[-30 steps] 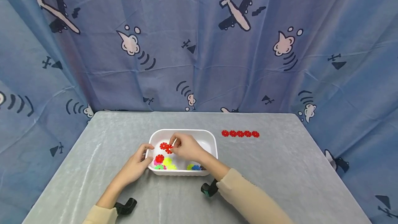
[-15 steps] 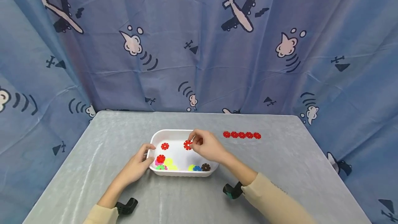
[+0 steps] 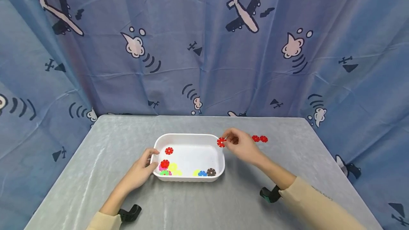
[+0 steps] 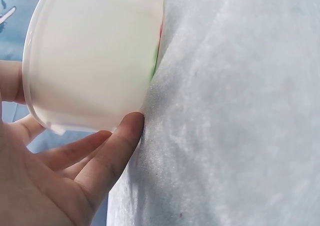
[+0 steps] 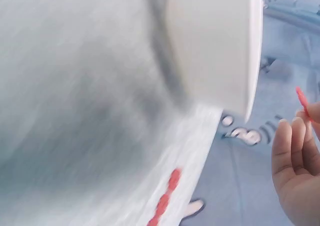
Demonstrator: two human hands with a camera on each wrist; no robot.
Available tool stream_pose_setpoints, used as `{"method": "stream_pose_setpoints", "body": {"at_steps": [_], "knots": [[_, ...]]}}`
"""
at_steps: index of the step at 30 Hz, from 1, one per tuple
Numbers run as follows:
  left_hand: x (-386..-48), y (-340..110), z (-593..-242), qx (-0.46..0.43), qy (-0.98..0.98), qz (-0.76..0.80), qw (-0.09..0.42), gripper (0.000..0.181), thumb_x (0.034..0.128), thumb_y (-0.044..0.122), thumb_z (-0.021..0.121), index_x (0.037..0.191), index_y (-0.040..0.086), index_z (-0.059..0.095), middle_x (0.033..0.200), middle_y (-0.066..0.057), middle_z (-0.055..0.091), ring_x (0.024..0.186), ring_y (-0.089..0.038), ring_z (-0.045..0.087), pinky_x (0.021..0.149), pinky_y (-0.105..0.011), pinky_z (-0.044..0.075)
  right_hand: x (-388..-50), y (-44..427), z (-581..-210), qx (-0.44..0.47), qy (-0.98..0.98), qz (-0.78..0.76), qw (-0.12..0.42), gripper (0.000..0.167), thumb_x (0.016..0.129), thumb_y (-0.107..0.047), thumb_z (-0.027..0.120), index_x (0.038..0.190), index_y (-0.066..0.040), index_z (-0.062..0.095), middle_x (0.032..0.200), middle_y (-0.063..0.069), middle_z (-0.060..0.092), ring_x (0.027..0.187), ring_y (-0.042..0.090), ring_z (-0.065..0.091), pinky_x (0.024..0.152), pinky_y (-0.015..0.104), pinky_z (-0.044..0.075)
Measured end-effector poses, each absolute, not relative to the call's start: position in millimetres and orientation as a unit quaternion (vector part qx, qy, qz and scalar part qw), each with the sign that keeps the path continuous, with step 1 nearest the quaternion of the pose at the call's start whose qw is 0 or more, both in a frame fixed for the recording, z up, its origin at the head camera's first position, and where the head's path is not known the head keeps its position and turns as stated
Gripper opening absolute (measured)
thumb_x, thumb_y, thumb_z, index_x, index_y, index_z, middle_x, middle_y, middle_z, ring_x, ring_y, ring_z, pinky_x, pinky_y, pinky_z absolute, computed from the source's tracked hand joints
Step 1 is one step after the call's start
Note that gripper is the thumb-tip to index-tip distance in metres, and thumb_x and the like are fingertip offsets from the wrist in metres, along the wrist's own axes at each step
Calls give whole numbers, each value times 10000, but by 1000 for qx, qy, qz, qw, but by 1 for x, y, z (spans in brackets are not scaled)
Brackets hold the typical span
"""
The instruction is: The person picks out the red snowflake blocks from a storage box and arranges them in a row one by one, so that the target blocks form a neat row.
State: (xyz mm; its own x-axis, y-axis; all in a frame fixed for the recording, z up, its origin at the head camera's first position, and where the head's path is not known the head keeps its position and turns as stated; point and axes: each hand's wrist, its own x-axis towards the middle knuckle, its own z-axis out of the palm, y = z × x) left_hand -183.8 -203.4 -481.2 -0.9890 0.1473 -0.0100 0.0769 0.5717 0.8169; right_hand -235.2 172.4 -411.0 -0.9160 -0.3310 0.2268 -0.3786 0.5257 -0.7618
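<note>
Right hand [image 3: 244, 147] pinches red disc [image 3: 221, 142] by edge, disc at right rim of white tray [image 3: 191, 153]. Left hand [image 3: 140, 170] grips tray's left end, thumb and fingers apart. Possible faults: shallow pinch drops disc; hand contact disturbs partly hidden red row [image 3: 263, 139].

the tray [image 3: 188, 152] is showing smooth plastic with a soft sheen, its wall looking faintly see-through in the left wrist view. at the tray's 2 o'clock, the red disc [image 3: 221, 142] is looking like plastic. the table cover [image 3: 243, 194] is appearing as fuzzy, matt cloth. at 12 o'clock, the curtain [image 3: 172, 20] is hanging as creased cloth. at 4 o'clock, the sleeve [image 3: 316, 203] is looking like matt cloth.
</note>
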Motion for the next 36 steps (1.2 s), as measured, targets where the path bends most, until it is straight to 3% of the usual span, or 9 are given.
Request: {"method": "stream_pose_setpoints", "body": {"at_steps": [7,15,21,31,36], "knots": [[-183,-206,-481,64,883,464,36,309,1021,134,554,1322,167,492,1412,-254,533,1246,-434,574,1011,-575,426,-244,206,-418,186,-880,436,13,151,924,-28,661,1065,-77,678,885,22,643,795,210,589,711,309,504],[-185,-206,-482,72,882,464,34,314,1020,146,553,1327,161,489,1419,-247,533,1251,-432,574,1026,-579,419,-257,249,-424,139,-893,427,31,153,950,-26,647,1102,-38,658,875,87,635,741,238,569,634,309,479],[-185,-204,-481,68,882,465,37,317,1021,135,555,1330,162,489,1423,-247,530,1263,-444,562,1040,-589,407,-266,274,-430,78,-896,433,54,213,976,-63,598,1177,-9,644,983,144,625,855,261,564,665,309,489],[-185,-203,-482,65,883,464,40,316,1019,143,553,1328,174,490,1427,-253,524,1259,-451,562,1030,-593,413,-277,314,-445,26,-874,477,87,270,1018,-106,562,1228,55,616,1034,214,599,823,140,611,735,294,580],[-184,-203,-483,64,883,463,41,306,1020,150,553,1317,192,491,1421,-256,529,1255,-449,566,1029,-593,412,-285,330,-457,-3,-877,469,102,253,987,-53,573,1196,76,633,977,189,630,777,126,614,678,263,561]]}}
